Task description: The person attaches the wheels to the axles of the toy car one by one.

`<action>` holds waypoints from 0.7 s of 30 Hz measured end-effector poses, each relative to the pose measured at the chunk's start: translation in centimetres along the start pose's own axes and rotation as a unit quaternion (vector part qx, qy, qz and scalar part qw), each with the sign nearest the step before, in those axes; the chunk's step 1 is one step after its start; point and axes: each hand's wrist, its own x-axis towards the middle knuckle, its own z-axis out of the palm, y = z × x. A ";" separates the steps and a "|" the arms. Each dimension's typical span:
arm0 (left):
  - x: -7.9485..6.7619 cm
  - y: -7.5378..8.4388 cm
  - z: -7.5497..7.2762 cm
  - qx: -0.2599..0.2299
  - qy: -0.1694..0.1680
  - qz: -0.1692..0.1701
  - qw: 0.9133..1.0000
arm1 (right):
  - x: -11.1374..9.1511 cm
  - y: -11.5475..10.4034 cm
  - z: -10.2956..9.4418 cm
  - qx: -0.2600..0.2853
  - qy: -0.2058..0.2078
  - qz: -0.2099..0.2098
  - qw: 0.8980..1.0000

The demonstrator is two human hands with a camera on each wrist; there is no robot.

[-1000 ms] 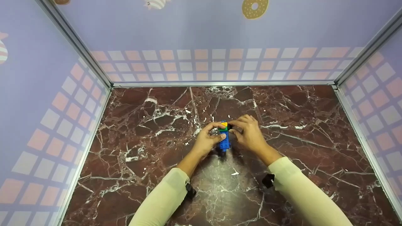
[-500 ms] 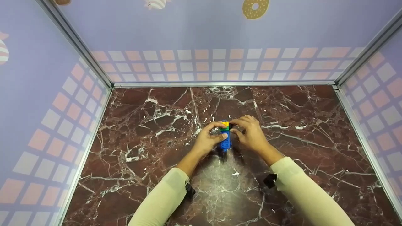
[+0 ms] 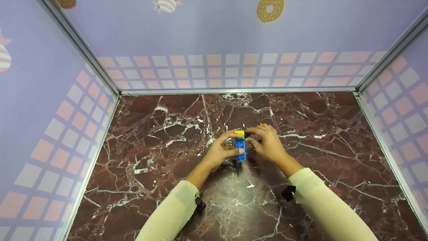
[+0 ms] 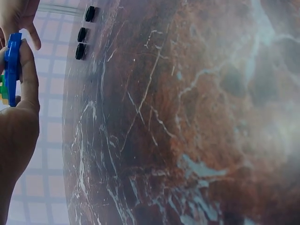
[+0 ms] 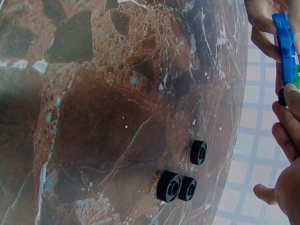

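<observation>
A blue toy-brick car base (image 3: 240, 144) with a green block and a yellow block (image 3: 239, 132) on it is held over the middle of the table. My left hand (image 3: 217, 152) grips it from the left, index finger by the yellow block and thumb near the close end. On the other side my right hand (image 3: 267, 144) pinches a small black wheel (image 5: 282, 96) against the side of the car base. Fingers hide much of that wheel, so I cannot tell whether it is seated. In the left wrist view the blue base (image 4: 14, 68) appears edge-on.
Loose black wheels lie on the marbled table (image 3: 160, 201): one (image 5: 198, 152) stands apart, and two more, a wider wheel (image 5: 169, 186) and a narrower wheel (image 5: 188, 188), sit together. Patterned panels (image 3: 214, 70) wall in the back and both sides.
My left thumb has slid along the car base toward its near end, uncovering studs. The right hand stays nearly still at the wheel.
</observation>
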 end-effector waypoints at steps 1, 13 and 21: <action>0.0 0.0 -0.1 0.004 0.001 0.001 1.000 | 0.0 0.0 0.0 0.000 0.000 -0.001 1.000; 0.1 0.0 -0.3 0.011 -0.009 0.030 0.999 | -0.1 -0.2 -0.1 -0.001 -0.006 0.001 1.000; 0.1 0.1 -0.4 0.034 -0.014 0.059 0.998 | -0.2 -0.1 -0.1 -0.003 -0.013 0.005 1.000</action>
